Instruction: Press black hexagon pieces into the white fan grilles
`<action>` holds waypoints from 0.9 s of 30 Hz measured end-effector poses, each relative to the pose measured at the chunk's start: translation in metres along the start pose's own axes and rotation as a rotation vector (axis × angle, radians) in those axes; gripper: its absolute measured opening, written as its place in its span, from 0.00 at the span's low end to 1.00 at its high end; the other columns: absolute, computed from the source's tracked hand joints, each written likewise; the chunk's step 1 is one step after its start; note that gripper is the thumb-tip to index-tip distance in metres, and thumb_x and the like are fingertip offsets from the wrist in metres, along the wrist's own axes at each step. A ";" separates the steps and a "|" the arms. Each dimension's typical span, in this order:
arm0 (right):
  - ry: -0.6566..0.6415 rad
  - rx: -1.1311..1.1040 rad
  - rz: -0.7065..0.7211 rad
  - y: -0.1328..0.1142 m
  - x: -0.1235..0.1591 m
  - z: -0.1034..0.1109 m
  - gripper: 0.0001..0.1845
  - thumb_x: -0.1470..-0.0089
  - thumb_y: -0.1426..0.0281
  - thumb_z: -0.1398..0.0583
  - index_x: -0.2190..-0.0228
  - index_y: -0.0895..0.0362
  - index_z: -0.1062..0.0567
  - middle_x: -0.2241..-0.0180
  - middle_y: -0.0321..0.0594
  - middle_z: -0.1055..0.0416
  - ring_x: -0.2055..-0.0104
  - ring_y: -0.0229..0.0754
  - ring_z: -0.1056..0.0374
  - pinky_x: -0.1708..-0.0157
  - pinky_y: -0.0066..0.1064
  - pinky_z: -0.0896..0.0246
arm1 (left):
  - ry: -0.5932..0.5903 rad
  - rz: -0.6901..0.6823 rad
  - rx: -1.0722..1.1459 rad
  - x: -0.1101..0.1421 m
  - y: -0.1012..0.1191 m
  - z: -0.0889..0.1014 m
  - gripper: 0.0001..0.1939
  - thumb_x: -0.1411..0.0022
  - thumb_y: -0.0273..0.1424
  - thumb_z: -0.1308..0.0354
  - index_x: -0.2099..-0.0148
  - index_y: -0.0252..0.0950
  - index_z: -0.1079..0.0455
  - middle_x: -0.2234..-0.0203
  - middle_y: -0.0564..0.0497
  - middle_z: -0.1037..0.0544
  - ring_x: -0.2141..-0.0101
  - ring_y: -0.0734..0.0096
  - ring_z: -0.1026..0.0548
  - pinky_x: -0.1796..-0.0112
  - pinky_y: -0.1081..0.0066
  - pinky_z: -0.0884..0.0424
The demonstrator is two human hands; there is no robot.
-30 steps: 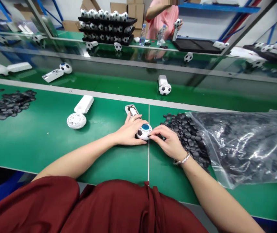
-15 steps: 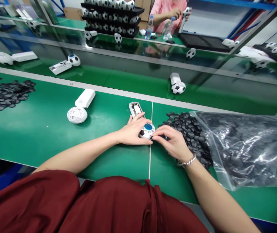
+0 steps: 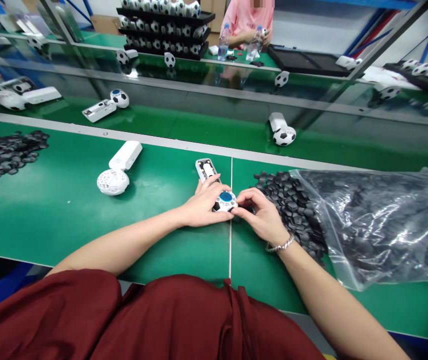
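Left of the black pile (image 3: 292, 215), your ball-headed device (image 3: 226, 198) lies on the worktop (image 3: 169, 170), handle pointing away from you and the pile. Your left hand's (image 3: 203, 204) fingers curl around its ball; your right hand's (image 3: 262, 216), nearer the pile, nearly pinch at its edge, any piece hidden.

This is a factory assembly line, with a green belt (image 3: 184, 120) and stacked trays (image 3: 195, 21).

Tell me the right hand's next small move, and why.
The right hand should probably press inward at the edge of the football-patterned ball: its fingertips are at that edge, the left hand braces the ball, and loose black pieces lie nearby. Whether the fingertips pinch a piece is hidden.
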State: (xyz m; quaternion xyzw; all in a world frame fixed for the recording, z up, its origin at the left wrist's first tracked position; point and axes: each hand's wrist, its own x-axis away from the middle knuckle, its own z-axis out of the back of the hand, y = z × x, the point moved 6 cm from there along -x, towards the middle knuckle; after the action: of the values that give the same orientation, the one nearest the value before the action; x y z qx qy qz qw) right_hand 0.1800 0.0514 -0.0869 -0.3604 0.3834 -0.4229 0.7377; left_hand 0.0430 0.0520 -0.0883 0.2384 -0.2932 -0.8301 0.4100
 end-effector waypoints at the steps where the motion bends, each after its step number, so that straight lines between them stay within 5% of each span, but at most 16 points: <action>1: -0.007 -0.054 -0.040 0.004 0.000 -0.001 0.13 0.56 0.64 0.36 0.67 0.54 0.31 0.65 0.40 0.33 0.62 0.41 0.35 0.65 0.34 0.35 | -0.002 -0.003 -0.003 0.000 0.000 0.000 0.25 0.47 0.41 0.43 0.50 0.38 0.41 0.50 0.43 0.35 0.40 0.51 0.57 0.44 0.49 0.52; 7: -0.149 -0.233 -0.190 0.015 -0.001 -0.009 0.21 0.55 0.64 0.37 0.59 0.55 0.34 0.56 0.43 0.32 0.54 0.44 0.34 0.60 0.34 0.33 | -0.020 -0.022 -0.008 -0.002 -0.001 -0.003 0.24 0.47 0.40 0.44 0.49 0.38 0.43 0.51 0.43 0.36 0.40 0.52 0.57 0.44 0.50 0.52; 19: -0.164 -0.242 -0.205 0.017 -0.001 -0.012 0.19 0.53 0.64 0.38 0.59 0.54 0.36 0.56 0.43 0.34 0.54 0.44 0.34 0.63 0.34 0.31 | 0.008 -0.082 0.038 -0.005 -0.002 -0.004 0.24 0.49 0.39 0.43 0.52 0.35 0.43 0.54 0.41 0.35 0.43 0.51 0.52 0.46 0.51 0.50; 27: -0.167 -0.280 -0.312 0.012 -0.004 -0.012 0.26 0.63 0.66 0.33 0.61 0.55 0.36 0.59 0.43 0.34 0.57 0.44 0.33 0.60 0.39 0.32 | 0.053 -0.029 0.036 -0.004 -0.004 -0.005 0.27 0.58 0.34 0.39 0.53 0.36 0.41 0.55 0.43 0.35 0.43 0.52 0.51 0.45 0.51 0.50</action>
State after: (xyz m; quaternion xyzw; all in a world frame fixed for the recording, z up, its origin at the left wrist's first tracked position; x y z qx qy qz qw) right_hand 0.1725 0.0573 -0.1016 -0.5480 0.3155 -0.4431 0.6355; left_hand 0.0463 0.0557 -0.0938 0.2721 -0.2937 -0.8239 0.4011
